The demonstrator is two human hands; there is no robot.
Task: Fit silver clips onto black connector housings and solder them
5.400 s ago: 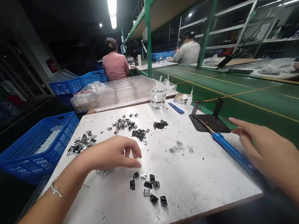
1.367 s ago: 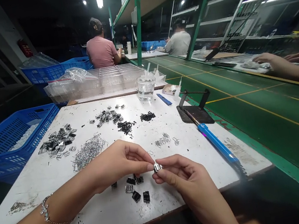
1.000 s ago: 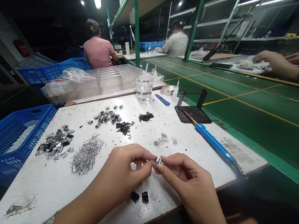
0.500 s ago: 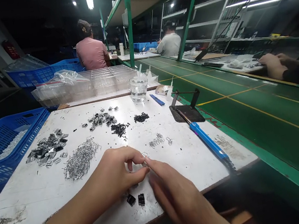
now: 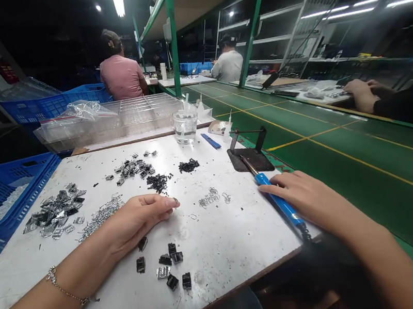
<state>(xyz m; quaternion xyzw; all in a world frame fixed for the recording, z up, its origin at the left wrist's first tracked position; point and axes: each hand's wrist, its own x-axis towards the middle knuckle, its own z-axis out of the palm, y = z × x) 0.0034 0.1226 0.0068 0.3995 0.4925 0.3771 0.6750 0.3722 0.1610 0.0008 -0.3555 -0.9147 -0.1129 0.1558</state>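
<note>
My left hand (image 5: 147, 213) is closed in a pinch above the white table, with a small metallic piece (image 5: 175, 201) at its fingertips; its exact kind is too small to make out. My right hand (image 5: 295, 195) lies over the blue handle of a soldering iron (image 5: 284, 206), its fingers curled across it. The iron's tip end rests on a black metal stand (image 5: 252, 160). Below my left hand lie several small black and metal parts (image 5: 176, 257). Ahead of it are a pile of bent wire pieces (image 5: 101, 217) and a smaller wire pile (image 5: 209, 198).
Metal-and-black parts (image 5: 56, 209), more such parts (image 5: 134, 168) and tiny black pieces (image 5: 188, 165) lie in heaps. A glass cup (image 5: 186, 129) and blue strip (image 5: 211, 140) stand farther back. Blue baskets (image 5: 12, 190) flank the left; a green conveyor (image 5: 331, 150) runs right. Co-workers sit beyond.
My hands have parted. The right one has moved right, onto the soldering iron, while the left has shifted slightly left and up with the small piece. More black parts are uncovered.
</note>
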